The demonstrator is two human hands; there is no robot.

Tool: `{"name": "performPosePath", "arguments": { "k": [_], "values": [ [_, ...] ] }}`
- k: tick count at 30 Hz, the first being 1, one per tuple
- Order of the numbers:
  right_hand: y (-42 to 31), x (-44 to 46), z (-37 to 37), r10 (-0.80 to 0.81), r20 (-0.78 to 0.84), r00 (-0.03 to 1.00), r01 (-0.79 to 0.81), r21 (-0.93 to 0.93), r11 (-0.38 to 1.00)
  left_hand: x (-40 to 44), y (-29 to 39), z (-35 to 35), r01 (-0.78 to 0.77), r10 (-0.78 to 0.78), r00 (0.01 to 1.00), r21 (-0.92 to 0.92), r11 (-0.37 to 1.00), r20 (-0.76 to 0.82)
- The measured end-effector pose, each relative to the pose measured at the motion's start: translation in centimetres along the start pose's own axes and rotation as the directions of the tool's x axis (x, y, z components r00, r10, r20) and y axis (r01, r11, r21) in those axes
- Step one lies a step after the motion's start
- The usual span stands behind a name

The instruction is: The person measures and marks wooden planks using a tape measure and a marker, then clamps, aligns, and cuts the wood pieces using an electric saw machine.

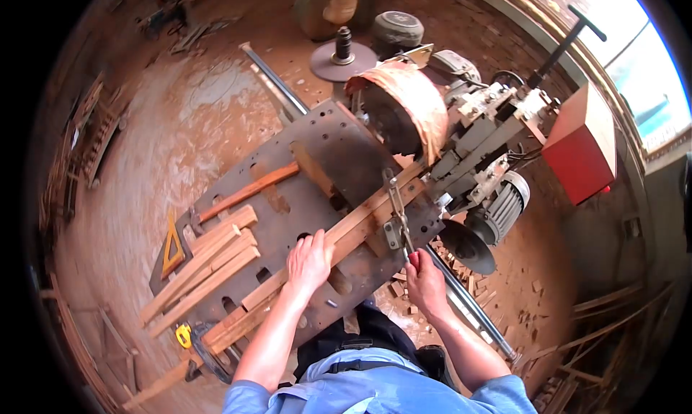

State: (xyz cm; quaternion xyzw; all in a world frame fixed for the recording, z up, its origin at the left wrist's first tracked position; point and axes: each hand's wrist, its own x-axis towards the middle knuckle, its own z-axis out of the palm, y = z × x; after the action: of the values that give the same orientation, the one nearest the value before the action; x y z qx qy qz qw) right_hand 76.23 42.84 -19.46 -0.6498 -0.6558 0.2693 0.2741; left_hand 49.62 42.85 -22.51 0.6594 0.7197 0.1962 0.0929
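Note:
My left hand (310,263) rests on a long wooden strip (353,223) that lies diagonally across the dark metal machine table (288,147). Its fingers bend over the strip's edge. In my right hand (425,281) is the red handle of a metal lever clamp (398,205), which reaches across the wood near the machine's head. Beyond the clamp, the strip's far end lies beside the cloth-wrapped guard (411,100). Whether the clamp's tip presses on the wood cannot be made out.
Several loose wooden strips (209,266), a reddish bar (249,190) and a yellow triangle (171,248) lie on the table's left side. A yellow tape measure (184,335) is near its lower corner. At right are a motor (499,208), a disc (467,247) and a red box (582,151).

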Motion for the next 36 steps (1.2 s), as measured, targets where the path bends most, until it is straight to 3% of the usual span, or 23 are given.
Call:
{"name": "performPosePath", "arguments": {
  "k": [1, 2, 7, 13, 22, 28, 33, 36],
  "values": [
    [0.3, 0.0, 0.2, 0.014, 0.009, 1.000, -0.014, 0.009, 1.000, -0.2, 0.5, -0.5, -0.002, 0.003, 1.000, 0.035, 0.999, -0.009],
    [0.6, 0.1, 0.3, 0.027, 0.023, 0.999, -0.027, 0.015, 1.000, -0.8, 1.4, -1.2, 0.037, -0.046, 0.996, 0.114, 0.993, 0.077],
    [-0.6, 0.3, 0.4, 0.068, 0.049, 0.996, -0.069, 0.013, 0.998, -0.8, -0.7, 1.0, -0.012, 0.004, 0.999, 0.185, 0.983, 0.047],
    [-3.2, 1.6, 0.6, 0.101, 0.106, 0.989, -0.106, 0.038, 0.994, 0.5, -2.4, 0.7, -0.037, 0.038, 0.999, 0.198, 0.979, 0.000],
    [-5.1, 5.0, 3.8, 0.032, 0.054, 0.998, -0.034, 0.040, 0.999, 4.2, -5.8, -0.3, -0.073, 0.087, 0.994, 0.180, 0.981, -0.068],
    [-6.4, 7.1, 5.0, -0.002, 0.004, 1.000, 0.002, -0.012, 1.000, 6.6, -7.2, -1.7, -0.064, 0.070, 0.997, 0.158, 0.985, -0.032],
    [-9.0, 9.4, 5.9, 0.099, 0.038, 0.994, -0.097, -0.057, 0.994, 8.9, -8.6, -3.6, -0.048, 0.048, 0.999, 0.145, 0.988, 0.004],
    [-10.2, 10.8, 7.4, 0.097, -0.028, 0.995, -0.098, -0.055, 0.994, 10.3, -10.3, -4.0, -0.057, 0.059, 0.998, 0.131, 0.990, -0.009]
  ]
}}
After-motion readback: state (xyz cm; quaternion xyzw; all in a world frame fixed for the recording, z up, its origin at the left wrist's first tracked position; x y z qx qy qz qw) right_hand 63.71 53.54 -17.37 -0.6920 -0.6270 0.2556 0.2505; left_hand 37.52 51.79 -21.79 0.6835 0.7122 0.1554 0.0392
